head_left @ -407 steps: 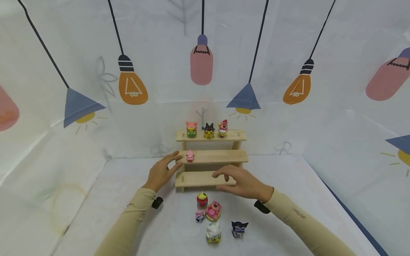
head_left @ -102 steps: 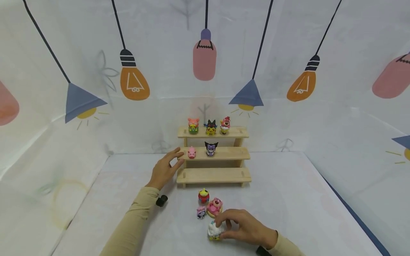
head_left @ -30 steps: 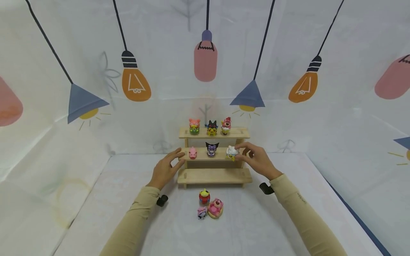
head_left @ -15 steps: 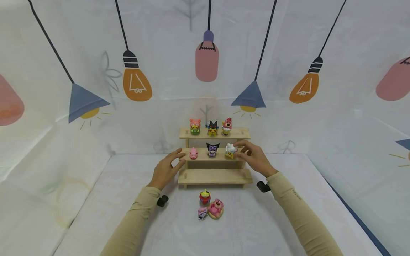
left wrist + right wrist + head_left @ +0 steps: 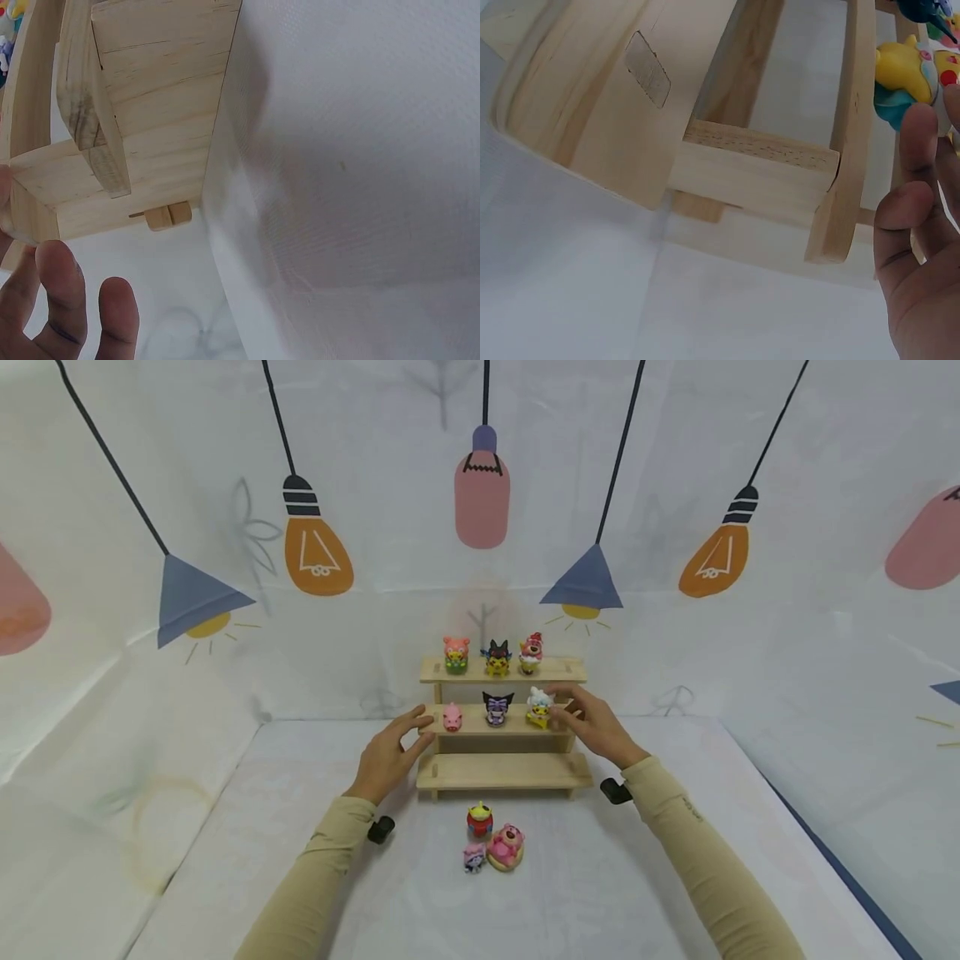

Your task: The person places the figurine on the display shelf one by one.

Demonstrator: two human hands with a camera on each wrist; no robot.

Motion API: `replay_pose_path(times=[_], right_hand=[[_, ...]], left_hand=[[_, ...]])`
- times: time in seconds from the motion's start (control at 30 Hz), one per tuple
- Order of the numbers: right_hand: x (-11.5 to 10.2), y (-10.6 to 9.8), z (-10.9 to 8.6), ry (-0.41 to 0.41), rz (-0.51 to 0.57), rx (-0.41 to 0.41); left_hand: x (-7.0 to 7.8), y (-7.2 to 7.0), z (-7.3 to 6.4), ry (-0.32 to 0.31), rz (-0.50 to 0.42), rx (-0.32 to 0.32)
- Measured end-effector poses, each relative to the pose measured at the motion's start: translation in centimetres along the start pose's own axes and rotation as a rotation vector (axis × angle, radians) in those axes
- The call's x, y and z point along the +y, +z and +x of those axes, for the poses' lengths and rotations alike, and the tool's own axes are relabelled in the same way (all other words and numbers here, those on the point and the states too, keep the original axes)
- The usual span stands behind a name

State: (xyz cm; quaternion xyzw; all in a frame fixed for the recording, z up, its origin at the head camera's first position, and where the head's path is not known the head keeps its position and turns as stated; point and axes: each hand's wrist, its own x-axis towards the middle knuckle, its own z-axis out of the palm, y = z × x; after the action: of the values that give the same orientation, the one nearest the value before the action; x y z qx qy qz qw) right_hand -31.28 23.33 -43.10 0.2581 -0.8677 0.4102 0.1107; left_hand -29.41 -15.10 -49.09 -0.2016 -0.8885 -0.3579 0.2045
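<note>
My right hand pinches a small yellow figurine with a white hood at the right part of the middle step, figurine facing forward. In the right wrist view its fingertips lie against this yellow figurine. The wooden three-step display stand has its middle step's left end between the index finger and thumb of my left hand. A pink pig figurine and a black-hooded purple figurine stand on that step too.
On the top step are a pink-and-green figurine, a black-eared yellow one and a red-hatted one. Before the stand are a red-and-yellow figurine, a pink bear and a small pink-purple figurine.
The black-hooded figurine, then the white-hooded one, went from the table to the middle step. In the last second my right hand turned the white-hooded figurine forward. My left hand stayed put.
</note>
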Motion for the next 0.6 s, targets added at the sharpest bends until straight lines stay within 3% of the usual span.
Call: replay_pose_path(times=[0.4,0.6], right_hand=[[-0.39,-0.16,-0.08,-0.011,0.013,0.002],[-0.34,-0.25,-0.32,0.012,0.042,-0.015]], left_hand=[[0.24,-0.11,0.04,0.012,0.009,0.001],[0.38,0.02,-0.14,-0.025,0.01,-0.016]])
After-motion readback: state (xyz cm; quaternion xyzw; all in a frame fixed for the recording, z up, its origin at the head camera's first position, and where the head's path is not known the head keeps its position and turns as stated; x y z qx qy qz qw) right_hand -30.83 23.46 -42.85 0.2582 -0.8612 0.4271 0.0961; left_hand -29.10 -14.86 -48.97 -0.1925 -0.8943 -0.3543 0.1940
